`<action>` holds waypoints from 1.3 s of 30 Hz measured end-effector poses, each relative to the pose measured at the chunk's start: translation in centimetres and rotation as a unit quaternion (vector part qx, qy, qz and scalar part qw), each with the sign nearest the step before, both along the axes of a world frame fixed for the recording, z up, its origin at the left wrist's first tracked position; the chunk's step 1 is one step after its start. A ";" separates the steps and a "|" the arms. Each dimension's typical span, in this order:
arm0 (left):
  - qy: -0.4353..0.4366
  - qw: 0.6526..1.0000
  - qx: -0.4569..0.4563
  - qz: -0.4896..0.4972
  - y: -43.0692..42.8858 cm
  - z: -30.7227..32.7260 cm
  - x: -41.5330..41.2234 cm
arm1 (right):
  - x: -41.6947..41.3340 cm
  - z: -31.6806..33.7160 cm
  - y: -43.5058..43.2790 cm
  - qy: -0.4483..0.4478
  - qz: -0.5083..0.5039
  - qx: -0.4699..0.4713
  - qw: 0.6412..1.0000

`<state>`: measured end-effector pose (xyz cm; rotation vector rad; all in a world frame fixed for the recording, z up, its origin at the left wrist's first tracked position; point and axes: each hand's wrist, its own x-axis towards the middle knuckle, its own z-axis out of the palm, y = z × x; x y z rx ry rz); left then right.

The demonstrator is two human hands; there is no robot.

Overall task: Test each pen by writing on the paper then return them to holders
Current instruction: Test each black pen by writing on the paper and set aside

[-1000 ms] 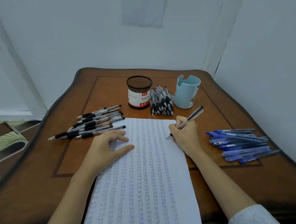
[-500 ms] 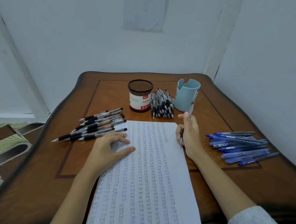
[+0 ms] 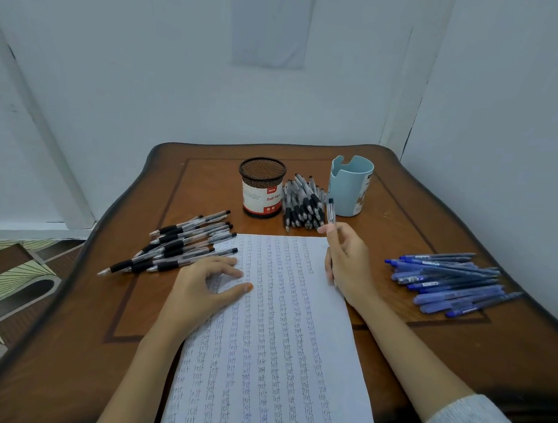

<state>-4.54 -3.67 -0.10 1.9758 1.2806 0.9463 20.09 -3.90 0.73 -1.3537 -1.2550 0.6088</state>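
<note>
Head view: the right hand (image 3: 348, 263) grips a slim clear-barrelled pen with a black end (image 3: 330, 213), fingers curled round its middle and thumb up against it. The pen's long axis runs almost straight away from the person. Its black end sticks out beyond the fingertips toward the pale blue plastic cup (image 3: 350, 186), and its writing end comes out under the hand over the right edge of the white lined sheet of paper (image 3: 273, 348). Whether the tip touches the sheet cannot be told.

The left hand (image 3: 208, 279) lies flat on the paper's upper left part, fingers spread and relaxed, thumb out to the side, holding nothing.

Just beyond the right hand stands the blue cup, upright, showing only its own inner wall at the notched mouth. Beyond and to the left of that hand is a black mesh cup with a red and white label (image 3: 261, 188), upright, its inside too dark to read. Between the two cups lies a heap of clear pens with black grips (image 3: 302, 203), ends toward the person. A fan of similar black-gripped pens (image 3: 177, 245) lies just left of the left hand, on the brown wooden table (image 3: 204, 186). To the right of the right hand, well apart, lies a pile of blue pens (image 3: 449, 284), lying roughly crosswise.
</note>
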 end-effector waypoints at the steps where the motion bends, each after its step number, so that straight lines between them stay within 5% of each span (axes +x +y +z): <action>1: 0.000 1.000 -0.001 0.000 0.0 0.0 0.0 | -0.1 0.0 0.0 -0.006 0.003 0.000 1.000; 9: 0.006 1.000 -0.008 -0.001 0.3 -0.2 -0.1 | -0.1 -0.1 0.3 0.040 0.056 -0.034 0.997; 23: -0.006 1.000 -0.002 -0.004 0.6 -0.4 -0.1 | 1.1 2.7 5.5 -0.130 -0.115 0.013 0.985; 32: 0.005 1.000 -0.004 -0.007 1.1 -0.8 -0.2 | -0.9 5.2 11.4 -0.183 -0.099 -0.079 0.975; 39: 0.002 1.000 0.002 -0.008 1.0 -0.6 -0.3 | -1.0 4.0 9.6 -0.197 -0.065 -0.016 0.978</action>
